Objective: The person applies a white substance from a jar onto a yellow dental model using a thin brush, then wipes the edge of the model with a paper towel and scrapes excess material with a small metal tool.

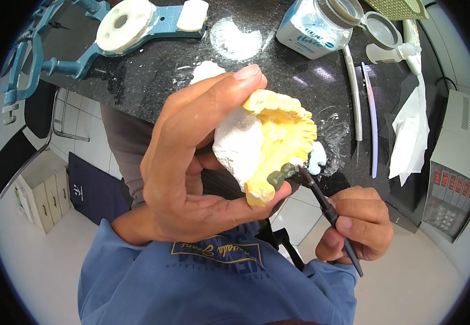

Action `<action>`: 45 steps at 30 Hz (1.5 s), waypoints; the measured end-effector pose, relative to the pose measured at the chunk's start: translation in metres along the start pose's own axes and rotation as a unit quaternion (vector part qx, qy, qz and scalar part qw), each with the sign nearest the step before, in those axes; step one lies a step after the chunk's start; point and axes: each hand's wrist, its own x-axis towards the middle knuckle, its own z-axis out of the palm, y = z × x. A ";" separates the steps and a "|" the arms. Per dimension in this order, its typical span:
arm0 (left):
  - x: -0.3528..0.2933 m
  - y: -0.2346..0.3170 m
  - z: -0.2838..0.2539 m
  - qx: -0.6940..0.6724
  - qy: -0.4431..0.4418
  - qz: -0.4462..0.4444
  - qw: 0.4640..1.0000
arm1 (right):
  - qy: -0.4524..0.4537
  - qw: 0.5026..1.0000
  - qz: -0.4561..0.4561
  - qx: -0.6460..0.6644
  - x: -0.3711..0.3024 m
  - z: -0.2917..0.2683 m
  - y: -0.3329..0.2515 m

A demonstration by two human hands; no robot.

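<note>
Blue frame: a blue metal frame (pixel 56 65) with a white plaster disc (pixel 122 24) is seen at 10 o'clock on the dark stone counter (pixel 154 76).
Left hand: the left hand (pixel 186 162) is wrapped around a yellow tooth model (pixel 281 135) on a white plaster base (pixel 239 146); it is pinched between fingertips on top and thumb beneath.
Model position: held up at picture centre, in front of the counter edge, with the teeth turned toward 3 o'clock.
Key relation: two grey-green teeth (pixel 281 174) sit at the model's 5 o'clock corner; the tool tip is met there.
Right hand: the right hand (pixel 357 225) is closed on a thin black tool (pixel 330 214), pen-fashion; its shaft runs from 5 o'clock up to 11 o'clock.
Nearer hand: the right one, at 4 o'clock from the teeth.
Surroundings: a white jar (pixel 313 27) at 1 o'clock, a paper towel (pixel 411 130) and a grey machine (pixel 457 173) at 3 o'clock; nothing is seen between tool and teeth.
</note>
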 end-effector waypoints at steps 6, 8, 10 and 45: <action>0.000 -0.002 0.000 -0.015 0.002 0.007 1.000 | 0.003 1.000 0.001 0.000 -0.001 -0.001 -0.001; 0.000 -0.002 0.000 -0.015 0.003 0.008 1.000 | 0.012 1.000 0.006 -0.001 -0.002 -0.001 -0.001; 0.000 -0.002 0.000 -0.021 0.003 0.004 1.000 | 0.008 1.000 0.003 0.001 -0.001 -0.001 -0.001; -0.001 -0.001 0.000 -0.034 0.002 -0.005 0.999 | 0.003 1.000 0.016 -0.011 0.000 -0.002 -0.002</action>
